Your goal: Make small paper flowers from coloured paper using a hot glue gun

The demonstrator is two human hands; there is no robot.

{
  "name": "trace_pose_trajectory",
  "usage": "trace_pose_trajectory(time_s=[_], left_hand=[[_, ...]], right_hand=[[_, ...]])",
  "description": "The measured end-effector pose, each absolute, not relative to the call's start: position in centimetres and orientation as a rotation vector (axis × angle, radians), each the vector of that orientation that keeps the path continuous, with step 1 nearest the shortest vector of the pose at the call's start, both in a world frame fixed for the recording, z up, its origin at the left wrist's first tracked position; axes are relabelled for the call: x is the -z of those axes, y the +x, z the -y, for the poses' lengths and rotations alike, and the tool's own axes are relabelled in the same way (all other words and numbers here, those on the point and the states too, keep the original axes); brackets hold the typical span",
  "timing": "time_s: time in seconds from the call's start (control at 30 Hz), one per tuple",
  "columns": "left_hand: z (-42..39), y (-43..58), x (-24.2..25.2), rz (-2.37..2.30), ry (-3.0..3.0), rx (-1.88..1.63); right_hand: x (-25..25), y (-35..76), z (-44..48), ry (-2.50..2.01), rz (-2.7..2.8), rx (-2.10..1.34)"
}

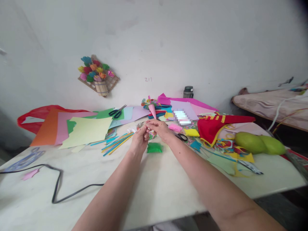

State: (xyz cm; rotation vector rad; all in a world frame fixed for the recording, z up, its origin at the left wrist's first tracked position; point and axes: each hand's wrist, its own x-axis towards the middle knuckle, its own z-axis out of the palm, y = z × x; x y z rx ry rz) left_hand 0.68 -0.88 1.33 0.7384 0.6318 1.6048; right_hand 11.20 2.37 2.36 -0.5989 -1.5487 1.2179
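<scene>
My left hand (141,138) and my right hand (158,128) meet above the middle of the table, fingertips pinched together. Whatever sits between the fingers is too small and hidden to name. Just below them on the tabletop lies a green packet (154,148). Strips of blue and yellow paper (117,143) fan out to the left of my left hand. Close to my right hand are a pink packet (175,128), a yellow packet (192,132) and dark scissor handles (181,137). Behind the hands, a pink paper cone (152,111) holds colourful paper pieces.
Coloured sheets (86,131) spread over the back left, with black-handled scissors (117,112) on them. A black cable (57,179) bends across the front left. Rightward lie red cloth (211,128), green fruits (257,143) and a cutter knife (250,166). A dark bottle (188,92) stands by the wall.
</scene>
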Motion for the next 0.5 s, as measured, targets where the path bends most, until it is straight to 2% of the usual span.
trace_pose_trajectory(time_s=[0.5], left_hand=[[1.03,1.11,-1.03,-0.762,0.915,-1.593]], right_hand=[[-1.95,11.40,-3.12,-0.579,1.441,-1.322]])
